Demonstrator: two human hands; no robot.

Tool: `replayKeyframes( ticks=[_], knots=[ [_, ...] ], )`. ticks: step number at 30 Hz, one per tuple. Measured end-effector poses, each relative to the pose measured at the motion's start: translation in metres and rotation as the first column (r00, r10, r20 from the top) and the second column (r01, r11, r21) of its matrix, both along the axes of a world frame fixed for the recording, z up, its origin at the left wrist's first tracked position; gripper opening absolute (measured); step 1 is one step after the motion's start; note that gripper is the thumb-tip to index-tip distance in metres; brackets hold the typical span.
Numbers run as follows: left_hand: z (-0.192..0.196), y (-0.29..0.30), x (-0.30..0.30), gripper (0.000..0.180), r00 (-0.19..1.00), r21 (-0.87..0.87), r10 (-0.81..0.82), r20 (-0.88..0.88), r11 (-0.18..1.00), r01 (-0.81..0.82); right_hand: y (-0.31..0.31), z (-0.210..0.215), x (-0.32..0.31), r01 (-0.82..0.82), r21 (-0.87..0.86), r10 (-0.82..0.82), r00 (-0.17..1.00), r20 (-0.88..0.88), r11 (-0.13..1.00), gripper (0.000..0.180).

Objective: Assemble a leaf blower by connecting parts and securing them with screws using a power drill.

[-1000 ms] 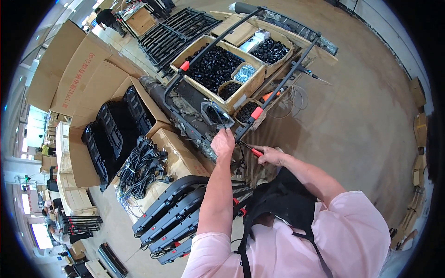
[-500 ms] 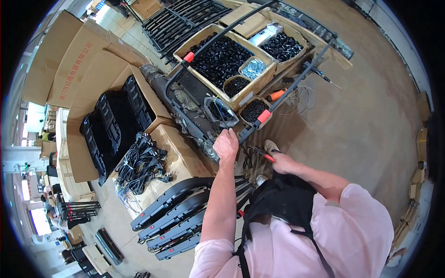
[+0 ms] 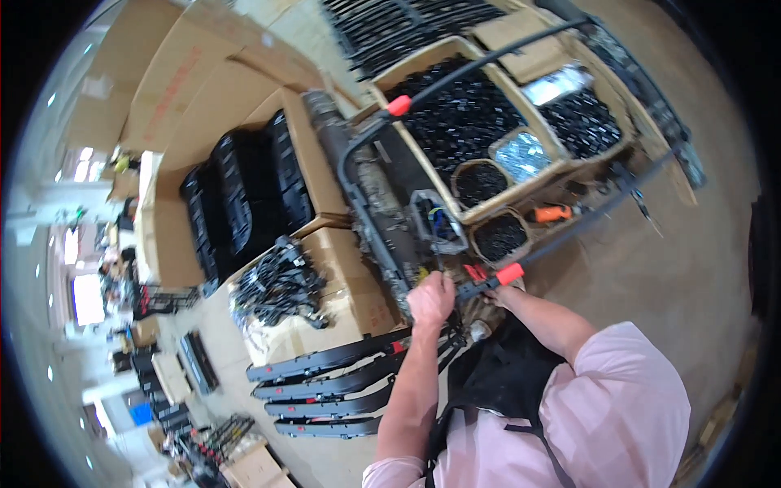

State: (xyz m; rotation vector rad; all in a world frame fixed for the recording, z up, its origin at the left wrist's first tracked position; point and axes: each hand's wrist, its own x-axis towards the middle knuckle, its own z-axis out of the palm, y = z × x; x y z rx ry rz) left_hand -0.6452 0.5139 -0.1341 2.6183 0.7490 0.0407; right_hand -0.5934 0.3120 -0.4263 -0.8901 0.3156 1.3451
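Observation:
My left hand (image 3: 431, 298) is closed at the near end of a black tubular frame (image 3: 366, 218). A thin wire seems to rise from its fingertips toward a clear plastic tray (image 3: 439, 220) holding blue and yellow wires. Close by on the right, my right hand (image 3: 498, 296) is bent in under the frame's other tube, beside its red sleeve (image 3: 510, 273). Red-handled pliers (image 3: 475, 272) show just past those fingers. The tube partly hides the right hand's grip, and blur hides the pliers' jaws.
Beyond the frame, a box (image 3: 561, 175) holds many small black parts. A cup of black screws (image 3: 498, 237) and an orange-handled tool (image 3: 551, 213) lie nearer. Left are a carton with black shells (image 3: 236, 191), bundled black cables (image 3: 281, 285) and long black covers (image 3: 325, 386).
The view has shifted, so the bench sits farther right. My right hand has moved up with the pliers to the frame's tube, close to my left hand, which stays closed.

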Motion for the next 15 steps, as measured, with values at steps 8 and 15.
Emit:
replayKeyframes(
  ticks=[8, 15],
  knots=[
    [0.009, 0.011, -0.013, 0.034, 0.994, 0.003, 0.088, -0.059, 0.996, -0.088, 0.013, 0.035, 0.008, -0.398, -0.245, 0.411, 0.912, 0.003, 0.884, 0.013],
    [0.073, 0.097, 0.010, 0.032, 0.898, -0.156, 0.289, 0.331, 0.956, -0.250, -0.025, 0.064, 0.030, -0.435, -0.402, 0.534, 0.827, 0.176, 0.806, 0.016]
  ],
)
